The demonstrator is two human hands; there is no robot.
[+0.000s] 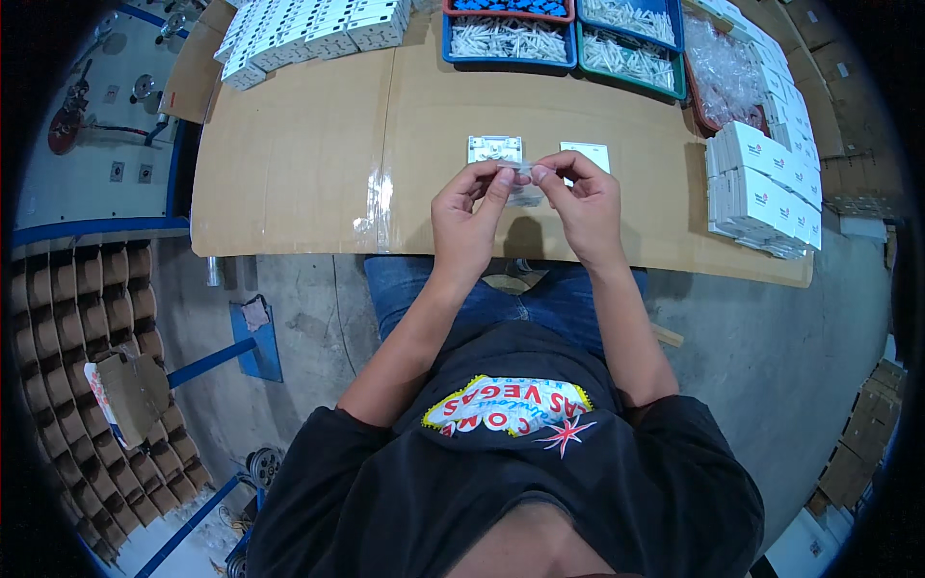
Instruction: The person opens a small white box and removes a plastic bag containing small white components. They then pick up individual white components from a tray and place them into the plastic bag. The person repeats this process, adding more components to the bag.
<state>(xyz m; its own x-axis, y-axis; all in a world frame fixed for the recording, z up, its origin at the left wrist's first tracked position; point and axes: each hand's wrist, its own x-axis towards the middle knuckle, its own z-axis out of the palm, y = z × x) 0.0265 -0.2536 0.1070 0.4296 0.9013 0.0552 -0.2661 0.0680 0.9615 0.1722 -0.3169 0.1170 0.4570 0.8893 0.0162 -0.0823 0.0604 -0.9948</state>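
Observation:
Above the near part of the cardboard-covered table (289, 164), my two hands meet at a small clear plastic bag (525, 197). My left hand (467, 217) pinches one side of its upper edge between thumb and fingers. The other side is pinched by my right hand (588, 210). The bag hangs below my fingertips; what it contains is too small to make out. Just beyond my left fingertips lies a white square fitting (495, 146) with its moulded inner side up. A flat white plate (590, 153) lies beyond my right hand, partly covered by it.
White boxes (308, 29) are stacked at the far left, more boxes (766, 188) at the right. Along the back stand a blue tray (511, 65) and a green tray (636, 85) of small white parts. A reddish tray (708, 120) holds clear plastic bags (723, 67).

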